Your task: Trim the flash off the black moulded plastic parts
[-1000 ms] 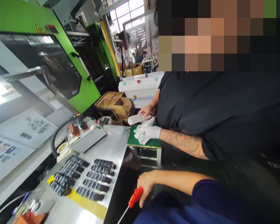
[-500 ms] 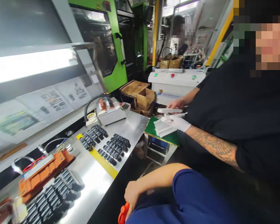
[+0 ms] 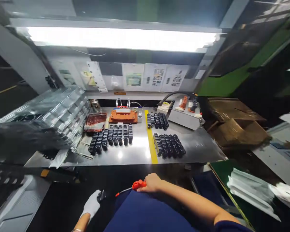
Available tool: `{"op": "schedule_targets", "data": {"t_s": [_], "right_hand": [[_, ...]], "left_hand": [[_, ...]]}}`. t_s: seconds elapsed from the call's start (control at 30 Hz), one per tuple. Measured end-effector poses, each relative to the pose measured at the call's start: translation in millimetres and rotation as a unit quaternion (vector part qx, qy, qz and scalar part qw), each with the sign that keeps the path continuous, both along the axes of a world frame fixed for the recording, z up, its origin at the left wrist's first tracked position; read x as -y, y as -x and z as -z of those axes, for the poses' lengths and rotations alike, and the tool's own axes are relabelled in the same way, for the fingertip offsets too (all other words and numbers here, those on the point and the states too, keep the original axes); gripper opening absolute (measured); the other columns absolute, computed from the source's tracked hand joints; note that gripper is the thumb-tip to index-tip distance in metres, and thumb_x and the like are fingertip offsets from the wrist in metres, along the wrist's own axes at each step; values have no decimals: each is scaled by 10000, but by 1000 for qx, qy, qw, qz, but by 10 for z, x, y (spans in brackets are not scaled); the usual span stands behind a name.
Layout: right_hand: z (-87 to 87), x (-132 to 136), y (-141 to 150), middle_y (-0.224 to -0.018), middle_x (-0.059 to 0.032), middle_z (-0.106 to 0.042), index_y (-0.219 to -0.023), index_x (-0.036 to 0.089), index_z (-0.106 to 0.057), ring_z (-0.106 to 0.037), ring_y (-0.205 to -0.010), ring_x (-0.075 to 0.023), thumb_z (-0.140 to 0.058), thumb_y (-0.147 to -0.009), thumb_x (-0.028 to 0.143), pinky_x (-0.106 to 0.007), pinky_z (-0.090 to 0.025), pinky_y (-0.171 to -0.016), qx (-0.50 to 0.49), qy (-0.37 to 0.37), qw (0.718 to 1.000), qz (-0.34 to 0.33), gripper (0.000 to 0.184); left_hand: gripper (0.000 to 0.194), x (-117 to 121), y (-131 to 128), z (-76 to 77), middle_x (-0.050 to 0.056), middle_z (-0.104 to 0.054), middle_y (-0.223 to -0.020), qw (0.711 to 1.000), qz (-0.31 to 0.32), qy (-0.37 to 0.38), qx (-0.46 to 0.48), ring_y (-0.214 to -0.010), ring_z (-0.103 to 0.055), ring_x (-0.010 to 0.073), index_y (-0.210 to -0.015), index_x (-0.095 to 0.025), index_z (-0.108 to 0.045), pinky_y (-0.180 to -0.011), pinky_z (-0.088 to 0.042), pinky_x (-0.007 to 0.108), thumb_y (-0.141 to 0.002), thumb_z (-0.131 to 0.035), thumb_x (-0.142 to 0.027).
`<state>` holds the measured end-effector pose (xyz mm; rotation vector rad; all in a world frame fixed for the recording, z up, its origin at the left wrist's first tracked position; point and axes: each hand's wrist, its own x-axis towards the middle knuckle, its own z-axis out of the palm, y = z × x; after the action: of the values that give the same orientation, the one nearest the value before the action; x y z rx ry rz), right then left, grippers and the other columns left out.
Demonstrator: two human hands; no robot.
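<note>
My right hand (image 3: 151, 182) rests on my lap below the bench edge, closed around the red handle of a screwdriver (image 3: 138, 185) whose thin shaft points left. My left hand (image 3: 92, 204), in a white glove, is low at the bottom left and pinches a small black part (image 3: 101, 195). On the steel bench (image 3: 135, 154) lie rows of small black parts: one group left of the yellow stripe (image 3: 112, 138), two groups right of it (image 3: 168, 145). An orange fixture (image 3: 123, 116) stands at the back.
A stack of clear plastic trays (image 3: 55, 112) fills the left. A grey control box (image 3: 185, 114) sits at the back right, cardboard boxes (image 3: 232, 125) beyond it. White sheets (image 3: 251, 190) lie on a green table at right. A lamp glows overhead.
My view has swung left from the neighbouring person to face the bench squarely. My right hand still holds the screwdriver on my lap; my gloved left hand has come into view.
</note>
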<state>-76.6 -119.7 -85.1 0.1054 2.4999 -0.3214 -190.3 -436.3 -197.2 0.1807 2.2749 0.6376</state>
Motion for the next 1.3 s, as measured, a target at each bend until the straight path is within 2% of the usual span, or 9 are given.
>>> {"op": "schedule_targets", "data": {"t_s": [0.1,0.2,0.27,0.33,0.47,0.6,0.7,1.03,1.3], "right_hand": [[34,86,135,-907,-182,-747,-859,160,-776,-712,-903,-364,-424,-786,814,-372,-502,-722,57,-2,998,6,747],[31,188,271,-959,-180,-746,-927,132,-769,-705,-948,-363,-394,-818,798,-362,-503,-750,69,-13,998,-1,772],[10,277,328,-954,-173,-746,-930,134,-766,-709,-932,-347,-394,-814,807,-346,-500,-743,77,-12,997,-12,778],[-12,386,363,-935,-170,-745,-909,140,-763,-711,-903,-331,-400,-813,810,-333,-494,-730,86,-10,996,-33,768],[7,601,425,-914,-169,-738,-898,140,-753,-707,-879,-312,-354,-847,797,-323,-480,-721,82,-7,994,-74,770],[76,724,487,-903,-165,-732,-925,147,-741,-697,-886,-302,-278,-845,823,-322,-476,-730,58,-19,996,-69,823],[86,782,515,-914,-163,-728,-933,156,-737,-694,-894,-292,-243,-831,842,-319,-480,-741,58,-33,995,-70,851],[175,1018,513,-896,-138,-737,-908,184,-733,-702,-861,-276,-252,-832,840,-307,-485,-712,80,-21,994,-70,817],[216,1074,482,-886,-147,-737,-858,169,-738,-705,-850,-288,-291,-812,853,-314,-493,-703,93,-18,995,-44,818]], "left_hand": [[211,264,48,94,-28,-700,-864,999,-7,-38,-19,-1284,-498,357,-626,-267,-620,-1128,-224,493,-500,-668,-106],[280,403,112,64,-25,-694,-727,994,-43,-95,33,-1023,-639,364,-661,-255,-650,-1006,-387,512,-421,-702,-122],[257,410,132,-10,-4,-690,-699,963,-183,-177,90,-895,-672,330,-711,-237,-663,-862,-495,450,-472,-751,-207],[231,355,153,-85,52,-693,-704,882,-374,-254,135,-864,-682,319,-735,-201,-663,-776,-529,414,-557,-773,-301],[267,182,277,-55,121,-709,-776,842,-469,-238,120,-825,-684,272,-865,-124,-658,-769,-540,378,-727,-714,-345],[419,117,451,99,142,-712,-992,848,-483,-215,44,-941,-656,240,-1082,-72,-636,-870,-503,344,-731,-753,-270],[471,141,543,106,128,-696,-1089,863,-463,-202,-6,-1037,-625,235,-1087,-94,-648,-955,-458,321,-665,-802,-235],[397,154,533,123,130,-705,-1094,892,-412,-186,5,-1023,-652,250,-1057,-108,-661,-896,-508,327,-705,-742,-273],[499,299,478,126,141,-711,-1068,923,-345,-170,30,-1025,-655,274,-1057,-103,-669,-912,-503,364,-660,-772,-386]]}}
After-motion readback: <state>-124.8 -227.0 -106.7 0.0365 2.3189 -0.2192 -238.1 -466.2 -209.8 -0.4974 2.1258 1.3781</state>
